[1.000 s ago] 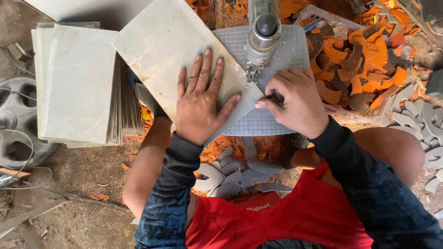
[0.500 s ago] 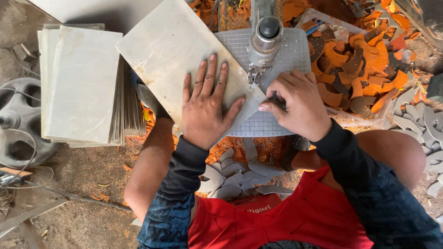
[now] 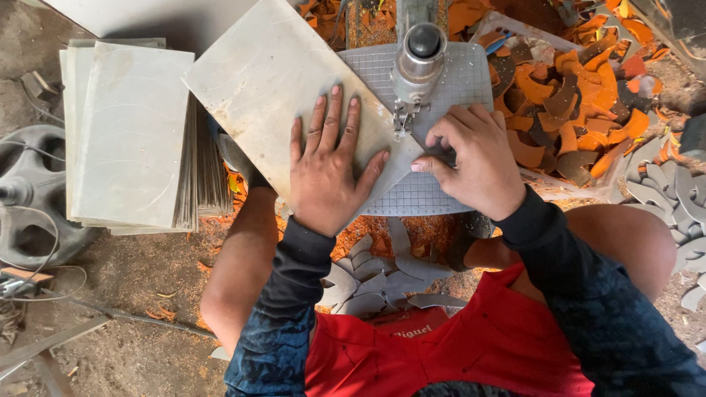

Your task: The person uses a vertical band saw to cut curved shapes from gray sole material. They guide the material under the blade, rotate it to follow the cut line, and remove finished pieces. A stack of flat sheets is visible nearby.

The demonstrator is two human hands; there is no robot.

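A large grey rectangular sheet [image 3: 272, 88] lies tilted across the gridded machine table [image 3: 471, 81], one corner under the machine's metal head [image 3: 418, 59]. My left hand [image 3: 329, 165] presses flat on the sheet, fingers spread. My right hand [image 3: 474, 158] is curled just right of the needle, fingers pinching the sheet's corner against the table. Whether it grips anything else is hidden.
A stack of similar grey sheets [image 3: 132, 132] stands at the left. Orange and dark cut scraps [image 3: 573, 95] pile up at the right, grey curved cut pieces [image 3: 662, 191] beside them. More grey cut shapes [image 3: 382, 279] lie on the ground between my knees. A round metal part [image 3: 29, 198] sits far left.
The sheet has turned and slid slightly toward the machine head under both hands; my left hand moved with it. The right hand stays by the needle.
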